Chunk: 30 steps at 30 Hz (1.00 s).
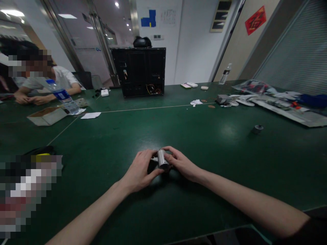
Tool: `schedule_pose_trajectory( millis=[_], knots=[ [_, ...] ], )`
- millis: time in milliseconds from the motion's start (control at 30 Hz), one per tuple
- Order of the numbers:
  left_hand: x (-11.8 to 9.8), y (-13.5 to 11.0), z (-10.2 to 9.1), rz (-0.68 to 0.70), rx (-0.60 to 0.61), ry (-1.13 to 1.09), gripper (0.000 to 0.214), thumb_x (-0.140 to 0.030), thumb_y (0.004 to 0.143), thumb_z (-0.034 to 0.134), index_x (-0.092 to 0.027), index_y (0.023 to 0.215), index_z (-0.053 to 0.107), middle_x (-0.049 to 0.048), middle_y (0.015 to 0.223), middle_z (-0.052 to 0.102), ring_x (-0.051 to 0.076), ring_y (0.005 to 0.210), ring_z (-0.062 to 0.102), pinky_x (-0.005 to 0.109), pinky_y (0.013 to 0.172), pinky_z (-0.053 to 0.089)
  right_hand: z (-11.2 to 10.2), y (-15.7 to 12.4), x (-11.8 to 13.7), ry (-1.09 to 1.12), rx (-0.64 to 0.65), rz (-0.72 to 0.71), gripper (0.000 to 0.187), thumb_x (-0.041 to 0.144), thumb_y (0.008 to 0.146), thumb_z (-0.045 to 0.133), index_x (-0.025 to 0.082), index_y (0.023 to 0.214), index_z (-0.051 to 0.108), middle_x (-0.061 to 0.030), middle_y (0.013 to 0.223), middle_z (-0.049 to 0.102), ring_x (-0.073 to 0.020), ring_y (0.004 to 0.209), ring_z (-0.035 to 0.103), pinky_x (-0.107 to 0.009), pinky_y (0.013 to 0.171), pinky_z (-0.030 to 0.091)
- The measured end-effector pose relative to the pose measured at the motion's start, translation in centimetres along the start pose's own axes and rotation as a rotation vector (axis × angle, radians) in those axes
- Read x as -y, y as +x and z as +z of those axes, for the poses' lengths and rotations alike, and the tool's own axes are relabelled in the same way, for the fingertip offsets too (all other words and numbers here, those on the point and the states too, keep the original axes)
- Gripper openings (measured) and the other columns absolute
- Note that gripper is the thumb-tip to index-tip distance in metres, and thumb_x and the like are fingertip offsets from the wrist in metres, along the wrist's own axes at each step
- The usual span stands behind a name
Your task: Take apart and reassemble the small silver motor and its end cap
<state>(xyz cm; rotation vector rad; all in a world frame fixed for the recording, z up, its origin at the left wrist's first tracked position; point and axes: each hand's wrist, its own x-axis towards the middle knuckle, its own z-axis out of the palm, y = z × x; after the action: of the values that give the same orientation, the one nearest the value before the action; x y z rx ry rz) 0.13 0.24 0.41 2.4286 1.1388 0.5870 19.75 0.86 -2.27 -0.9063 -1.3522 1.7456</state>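
Observation:
A small silvery metal cylinder (162, 160) is held between my two hands, just above or on the green table (143, 207); I cannot tell whether it touches the surface. My left hand (143, 170) is closed on its left side, the thumb at the lower end and fingers at the upper end. From the right, my right hand (181, 163) grips it, with the thumb against its side and the fingers curled behind. Parts of the cylinder are covered by my fingers. Farther right on the table is another short metal cylinder (258, 129).
A black metal box (143, 71) stands at the back. To the left are a water bottle (62, 95), an open carton (46, 116) and a seated person (61, 78). A clear bottle (225, 74) and a cluttered white board (293, 112) are at the right.

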Motion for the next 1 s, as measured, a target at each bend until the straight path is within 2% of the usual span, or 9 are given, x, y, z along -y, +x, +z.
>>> schedule_pose_trajectory(
  millis=[100,267,533,767,1000],
  knots=[
    [0.1,0.0,0.0,-0.010,-0.013,0.004,0.038,-0.040,0.087,0.052,-0.019,0.118,0.046,0.0094,0.110,0.058,0.026,0.101,0.053,0.044,0.088,0.042,-0.6,0.2,-0.3,0.057,0.076,-0.013,0.056,0.051,0.077,0.062,0.016,0.117,0.042,-0.0012,0.078,0.060,-0.0108,0.065,0.058,-0.024,0.062,0.045],
    [0.2,0.2,0.1,-0.005,-0.047,0.028,0.032,-0.038,0.088,0.051,-0.017,0.113,0.048,0.0096,0.107,0.059,0.026,0.098,0.054,0.043,0.088,0.041,-1.2,0.2,0.1,0.128,0.195,-0.008,0.062,0.034,0.070,0.074,0.015,0.120,0.043,-0.0041,0.087,0.063,-0.0127,0.074,0.061,-0.025,0.068,0.046],
    [0.4,0.0,0.1,0.007,-0.051,0.047,0.031,-0.040,0.089,0.047,-0.017,0.108,0.051,0.0091,0.104,0.061,0.025,0.094,0.055,0.040,0.085,0.042,-1.2,0.5,-0.4,0.107,0.171,0.003,0.059,0.037,0.072,0.072,0.013,0.119,0.046,-0.0041,0.082,0.064,-0.0129,0.071,0.062,-0.024,0.066,0.047],
    [0.8,0.0,0.1,0.032,-0.027,0.013,0.031,-0.037,0.094,0.033,-0.017,0.107,0.052,0.0084,0.103,0.061,0.024,0.097,0.054,0.041,0.090,0.038,-1.2,0.5,-0.4,0.120,0.139,0.012,0.060,0.039,0.072,0.072,0.011,0.116,0.043,-0.0072,0.079,0.066,-0.0158,0.068,0.065,-0.024,0.060,0.049],
    [0.4,0.0,0.0,0.004,-0.054,0.018,0.032,-0.038,0.093,0.037,-0.016,0.112,0.051,0.0089,0.106,0.062,0.024,0.097,0.056,0.040,0.088,0.041,-1.1,0.4,-0.3,0.135,0.128,0.017,0.061,0.038,0.071,0.072,0.013,0.116,0.040,-0.0047,0.078,0.065,-0.0145,0.065,0.065,-0.023,0.057,0.048]
  ],
)
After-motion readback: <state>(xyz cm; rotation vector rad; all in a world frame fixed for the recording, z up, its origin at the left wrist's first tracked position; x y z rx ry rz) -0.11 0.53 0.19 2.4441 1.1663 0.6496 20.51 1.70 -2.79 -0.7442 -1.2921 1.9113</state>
